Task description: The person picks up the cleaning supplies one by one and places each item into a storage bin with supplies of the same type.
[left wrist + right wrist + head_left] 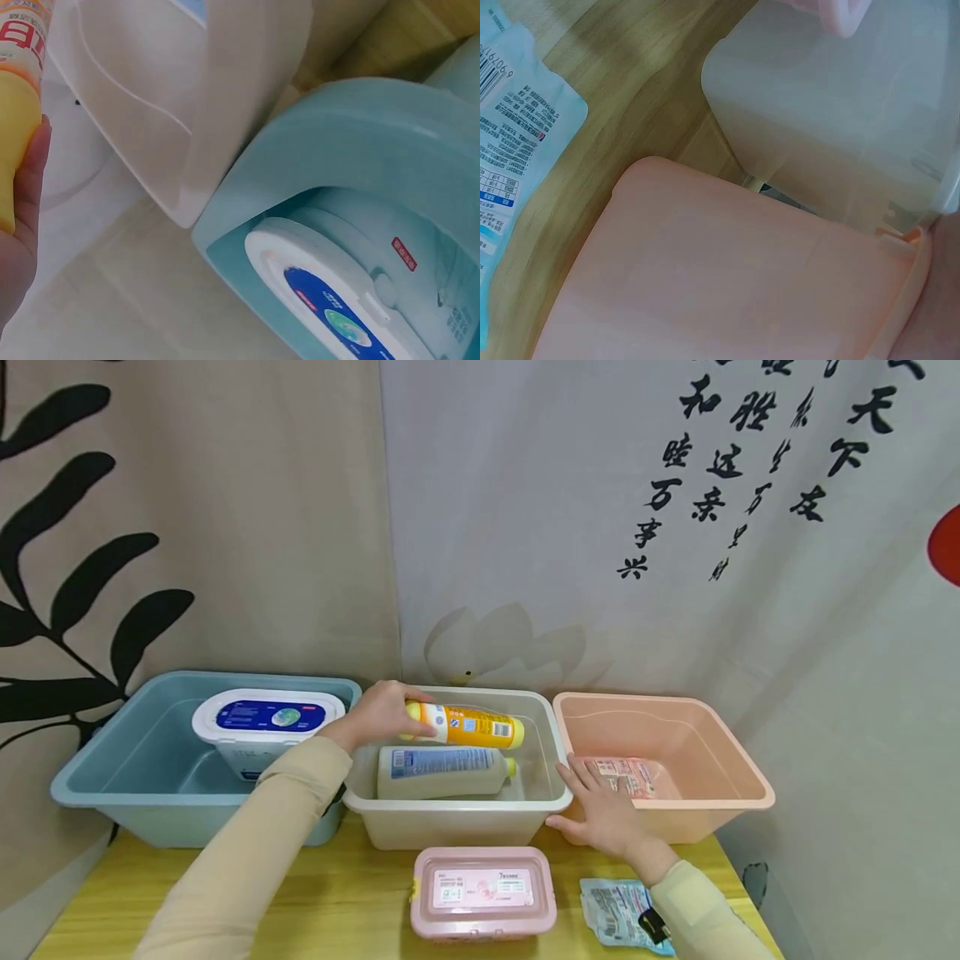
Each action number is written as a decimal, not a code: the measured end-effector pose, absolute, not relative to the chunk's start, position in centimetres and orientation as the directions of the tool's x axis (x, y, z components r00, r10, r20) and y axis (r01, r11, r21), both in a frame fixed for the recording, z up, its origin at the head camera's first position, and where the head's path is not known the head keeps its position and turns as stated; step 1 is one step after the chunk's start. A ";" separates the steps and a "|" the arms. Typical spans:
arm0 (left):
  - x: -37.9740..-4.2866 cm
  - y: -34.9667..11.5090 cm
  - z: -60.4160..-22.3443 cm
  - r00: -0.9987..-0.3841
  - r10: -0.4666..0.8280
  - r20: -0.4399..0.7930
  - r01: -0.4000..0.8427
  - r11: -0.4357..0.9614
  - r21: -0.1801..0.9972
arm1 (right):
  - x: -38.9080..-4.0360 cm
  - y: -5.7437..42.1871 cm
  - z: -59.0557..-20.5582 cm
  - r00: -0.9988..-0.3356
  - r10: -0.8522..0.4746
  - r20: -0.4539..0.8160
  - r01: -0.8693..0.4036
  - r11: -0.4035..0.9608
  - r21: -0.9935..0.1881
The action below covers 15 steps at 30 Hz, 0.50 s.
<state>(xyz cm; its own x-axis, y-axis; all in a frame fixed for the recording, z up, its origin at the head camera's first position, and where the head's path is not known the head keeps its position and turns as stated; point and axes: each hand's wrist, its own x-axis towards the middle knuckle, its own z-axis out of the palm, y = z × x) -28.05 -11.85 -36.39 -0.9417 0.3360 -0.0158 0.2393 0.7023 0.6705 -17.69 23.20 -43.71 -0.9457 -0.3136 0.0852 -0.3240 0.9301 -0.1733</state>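
Note:
My left hand (382, 714) grips a yellow-and-orange bottle (476, 727) by its left end, holding it on its side over the white basin (457, 827). In the left wrist view the hand (21, 247) wraps the bottle's yellow end (16, 124). Just in front of it, a pale bottle (442, 774) with a blue label and yellow-green cap lies inside the basin. My right hand (600, 810) rests with fingers extended on the rims where the white and peach basins (697, 806) meet. Inside the peach basin is a pink-and-white packet (626, 777), partly behind the fingers.
On the left stands a blue basin (135, 797) holding a white tub (270, 727) with a blue label. A pink lidded box (483, 897) and a light-blue pouch (618, 914) lie on the wooden table (337, 902) in front. A printed curtain (510, 527) hangs behind.

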 end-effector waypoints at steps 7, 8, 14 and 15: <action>-28.6 -11.5 -37.6 -0.939 0.343 -0.014 0.262 0.742 0.617 | -17.6 23.3 -43.7 -0.943 -0.322 0.085 -0.332 0.930 -0.156; -28.6 -11.4 -37.8 -0.937 0.349 -0.014 0.268 0.744 0.612 | -17.6 23.3 -43.7 -0.942 -0.323 0.087 -0.333 0.930 -0.155; -28.9 -11.3 -38.3 -0.944 0.327 -0.032 0.239 0.750 0.617 | -17.6 23.6 -43.8 -0.939 -0.328 0.099 -0.340 0.928 -0.153; -28.9 -11.3 -38.3 -0.945 0.325 -0.037 0.235 0.752 0.616 | -17.6 23.7 -43.8 -0.939 -0.329 0.099 -0.341 0.928 -0.152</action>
<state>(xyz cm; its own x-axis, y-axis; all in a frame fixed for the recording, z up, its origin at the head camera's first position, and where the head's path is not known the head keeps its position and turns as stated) -28.92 -11.30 -38.29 -0.9449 0.3253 -0.0373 0.2346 0.7521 0.6159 -17.62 23.72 -43.84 -0.9392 -0.3289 0.0990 -0.3409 0.9278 -0.1517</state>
